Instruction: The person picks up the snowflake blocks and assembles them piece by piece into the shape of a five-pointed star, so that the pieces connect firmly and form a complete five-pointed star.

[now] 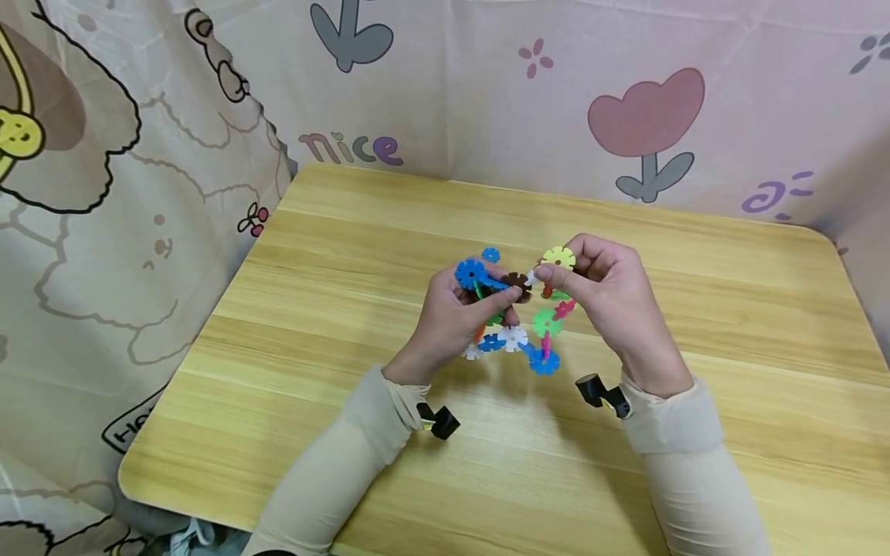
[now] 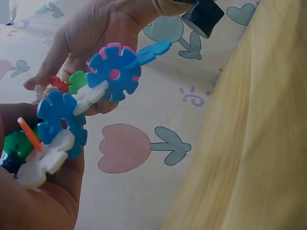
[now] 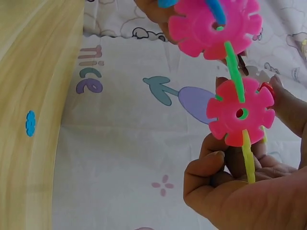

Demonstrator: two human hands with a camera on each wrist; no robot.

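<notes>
Hands meet above the middle of the light wooden desk [image 1: 348, 255], and between them hangs a cluster of colourful plastic snowflake discs slotted into each other [image 1: 518, 320]. The left hand [image 1: 455, 313] holds the left side of the cluster; its grip is closed, with thumb and fingers curled round a blue disc [image 1: 470, 272] and a brown disc [image 1: 516, 284] at the top. The right hand [image 1: 612, 297] holds the right side; its grip is also closed, and the fingertips pinch a yellow-green disc [image 1: 558, 258] at the top right of the cluster. The lower discs, white, green, pink and blue, hang free under both hands, a little above the desk surface. One small blue disc [image 1: 490, 254] lies alone on the desk, just on the far side of the left hand. Both arms wear beige sleeves [image 1: 348, 463], and a small black camera sits on each wrist. A pink cloth with printed flowers and the word "nice" [image 1: 351, 148] stands behind the desk.
</notes>
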